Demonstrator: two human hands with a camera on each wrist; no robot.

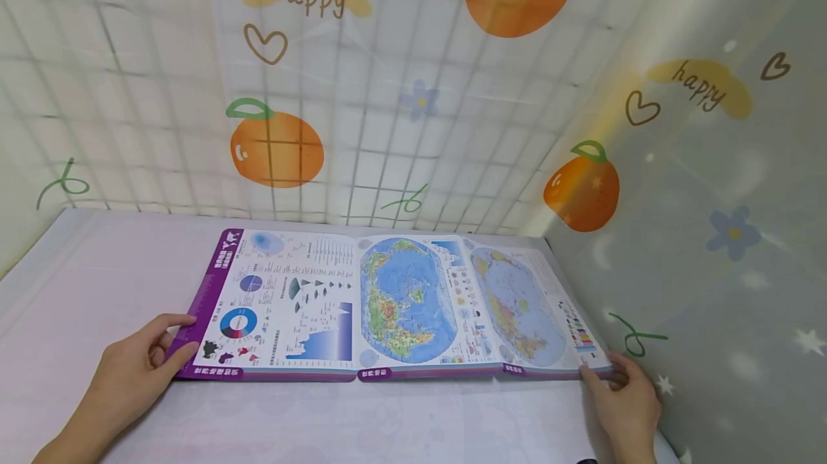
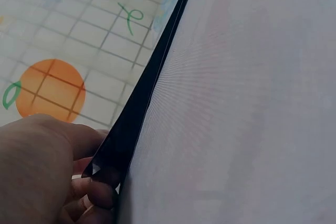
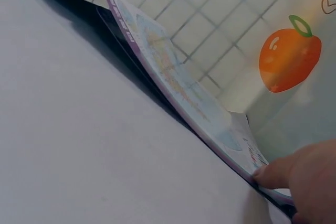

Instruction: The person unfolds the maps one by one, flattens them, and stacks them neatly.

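Note:
A purple-edged folding map (image 1: 410, 306) lies spread out in several panels in the head view. Its left panel (image 1: 278, 299) carries charts and small diagrams; the middle and right panels show coloured world maps. At the lower left, my left hand (image 1: 132, 367) pinches the purple edge between thumb and fingers. In the left wrist view that edge (image 2: 126, 129) is lifted a little off the table. My right hand (image 1: 627, 399) pinches the lower right corner, thumb on top. The right wrist view shows the thumb (image 3: 278, 174) on the printed face and the panels slightly raised along the near edge.
The map is on a pale table (image 1: 97, 277). Behind it hangs a sheer curtain (image 1: 388, 112) printed with oranges, hearts and "happy", with a wire grid showing through. A grey star-patterned cloth (image 1: 743, 234) borders the right side. A small dark object (image 1: 586, 461) peeks in at the bottom edge.

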